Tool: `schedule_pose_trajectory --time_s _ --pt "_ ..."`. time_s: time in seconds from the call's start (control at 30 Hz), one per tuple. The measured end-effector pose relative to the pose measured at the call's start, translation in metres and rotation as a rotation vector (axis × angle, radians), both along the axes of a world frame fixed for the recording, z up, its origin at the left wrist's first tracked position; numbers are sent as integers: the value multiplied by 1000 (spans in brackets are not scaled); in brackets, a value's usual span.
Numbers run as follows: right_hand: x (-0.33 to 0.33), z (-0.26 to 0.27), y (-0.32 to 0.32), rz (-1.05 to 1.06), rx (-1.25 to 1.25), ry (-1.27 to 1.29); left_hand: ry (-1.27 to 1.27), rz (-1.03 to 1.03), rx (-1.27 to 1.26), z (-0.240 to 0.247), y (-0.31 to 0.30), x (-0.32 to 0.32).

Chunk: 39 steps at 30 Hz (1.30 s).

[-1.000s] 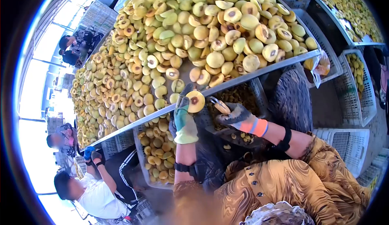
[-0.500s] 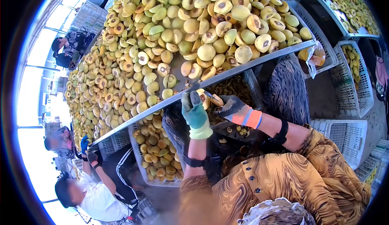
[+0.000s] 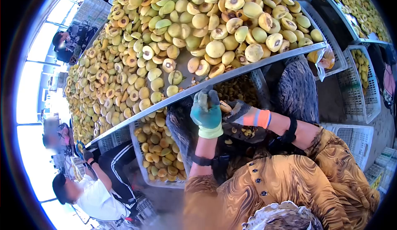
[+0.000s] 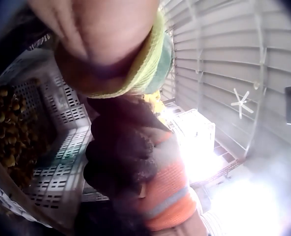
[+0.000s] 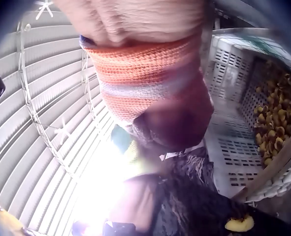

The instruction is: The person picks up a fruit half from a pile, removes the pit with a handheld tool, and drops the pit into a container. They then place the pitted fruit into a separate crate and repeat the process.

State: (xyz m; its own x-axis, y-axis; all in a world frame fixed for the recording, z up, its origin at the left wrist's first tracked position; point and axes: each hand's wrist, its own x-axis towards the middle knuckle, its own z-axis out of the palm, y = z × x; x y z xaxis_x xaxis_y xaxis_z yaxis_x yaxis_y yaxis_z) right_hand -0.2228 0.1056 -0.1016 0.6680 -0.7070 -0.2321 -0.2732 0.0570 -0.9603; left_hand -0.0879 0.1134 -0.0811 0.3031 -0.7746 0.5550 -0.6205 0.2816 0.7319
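Note:
In the head view my left hand [image 3: 206, 112], in a teal glove with dark fingers, is raised at the metal table edge [image 3: 182, 94], fingers bent; whether fruit is inside cannot be seen. Close beside it, my right hand [image 3: 246, 114], in a dark glove with an orange cuff, grips a tool by its light brown handle [image 3: 225, 106]; the tool's tip is hidden. Halved yellow-green fruit [image 3: 215, 49] lies heaped on the table. The left wrist view shows the dark-gloved right hand [image 4: 135, 162] close by; in the right wrist view its fingers [image 5: 175, 128] are blurred.
Below the table edge stand a crate of fruit halves [image 3: 163, 183] and a bin of dark scraps [image 3: 235, 91]. White crates [image 3: 351, 141] stand at the right, with a plastic bag [image 3: 322, 60] by the table corner. A person in a white shirt [image 3: 99, 197] sits at the lower left.
My left hand has moved right and turned; the fruit half seen in it earlier is out of sight. The right hand has moved slightly, keeping the tool, whose metal end no longer shows.

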Motion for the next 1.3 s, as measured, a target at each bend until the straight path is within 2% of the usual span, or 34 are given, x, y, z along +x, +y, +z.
schedule_pose_trajectory --time_s 0.03,0.07,0.1,0.13,0.17,0.2,0.27,0.33,0.37,0.43,0.47,0.53,0.6,0.67,0.7,0.8,0.83,0.9,0.97,1.0,1.03,1.07,1.13,1.17,1.2,1.23,1.27,1.3 --pt "-1 8 -2 11 -22 5 -187 -3 -41 5 -1 4" --pt "-1 12 -3 24 -44 10 -40 17 -2 1 -4 4" --pt "6 -13 -1 -20 -70 -123 104 36 38 -8 -7 2" --pt "8 -15 -1 -22 -125 -138 247 54 75 -14 -7 0" --pt "10 -17 -1 -26 -183 -151 508 47 168 -18 -6 -3" --pt "11 -13 -3 -36 -241 -163 481 77 130 -19 -7 -5" --pt "6 -7 -4 20 -178 -11 438 79 150 -18 -4 -7" --pt "-2 33 -4 96 -71 161 287 -7 203 -7 -2 -1" --pt "-8 22 -9 193 361 -85 210 -46 230 -3 0 6" --pt "-20 0 -19 368 1225 -592 308 -211 341 -9 -5 24" --pt "-19 -4 -14 319 1299 -630 357 -298 394 -11 -9 31" --pt "-17 5 1 213 1442 -701 527 -485 398 15 -7 30" --pt "-18 4 6 302 1394 -695 537 -576 580 23 -7 44" --pt "-15 1 12 411 1391 -714 508 -683 637 40 2 51" --pt "-13 8 14 409 1477 -725 495 -736 663 45 6 54" --pt "-10 -4 26 427 1403 -680 408 -852 685 49 11 65" --pt "-7 -9 29 488 1498 -733 259 -857 621 48 13 68" --pt "0 -16 32 566 1651 -811 350 -878 627 45 15 70" --pt "5 -40 37 634 1670 -831 472 -906 691 40 16 72" --pt "9 -70 40 664 1613 -809 549 -921 752 36 15 74" --pt "6 -72 43 623 1574 -796 628 -938 813 31 15 75" --pt "3 -74 45 583 1534 -782 619 -786 751 23 19 73" --pt "-4 -20 33 371 1466 -782 579 -498 627 9 21 69" --pt "-1 -6 23 488 2025 -1081 272 -398 446 20 17 72" --pt "-6 -5 18 248 1735 -1001 247 -219 370 40 21 71" --pt "-10 -4 13 51 1433 -819 -1 8 221 16 24 99" --pt "-11 21 3 -57 834 -596 62 115 116 4 31 125" --pt "-12 -3 -8 -162 1048 -528 147 205 206 11 38 146"
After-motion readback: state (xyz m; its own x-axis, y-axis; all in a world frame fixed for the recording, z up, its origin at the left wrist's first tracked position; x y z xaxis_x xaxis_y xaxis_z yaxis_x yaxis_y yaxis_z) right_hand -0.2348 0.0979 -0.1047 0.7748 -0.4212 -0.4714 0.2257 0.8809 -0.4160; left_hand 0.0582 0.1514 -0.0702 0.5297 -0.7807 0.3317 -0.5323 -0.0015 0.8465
